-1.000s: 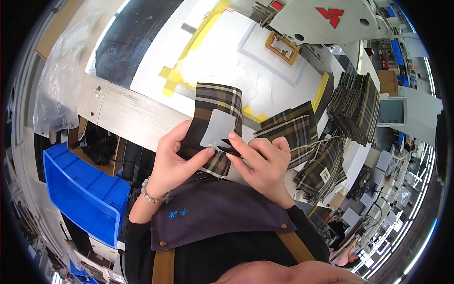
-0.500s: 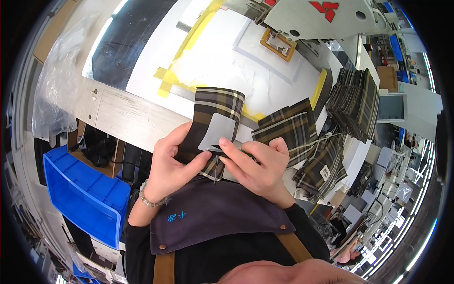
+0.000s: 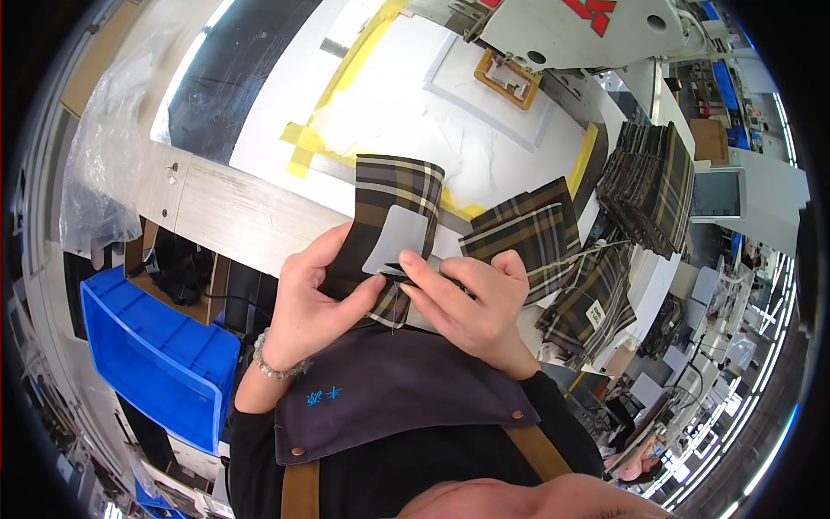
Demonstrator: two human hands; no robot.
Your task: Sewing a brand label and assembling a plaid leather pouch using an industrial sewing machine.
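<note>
A piece of dark plaid fabric (image 3: 399, 182) with brown, black and cream stripes is held up at the table's near edge. A smooth grey patch (image 3: 395, 235) lies on its face. My left hand (image 3: 318, 281) is closed on the fabric, thumb in front at the patch's lower edge and fingers behind it. My right hand (image 3: 471, 298) is closed around small thread snips, their dark blades (image 3: 394, 271) parted at the patch's lower edge beside my left thumb. Most of the snips is hidden in my fingers. A fine loose thread hangs below.
Plaid pieces (image 3: 519, 242) lie right of my hands, beside a tall stack (image 3: 647, 186) and a tagged bundle (image 3: 588, 303). A sewing machine head (image 3: 588, 35) with an orange frame (image 3: 508, 80) stands at the back. A blue bin (image 3: 160, 359) sits lower left, near clear plastic (image 3: 108, 164).
The snips' blades show more clearly and look slightly farther apart. Both hands and the fabric stay almost in place.
</note>
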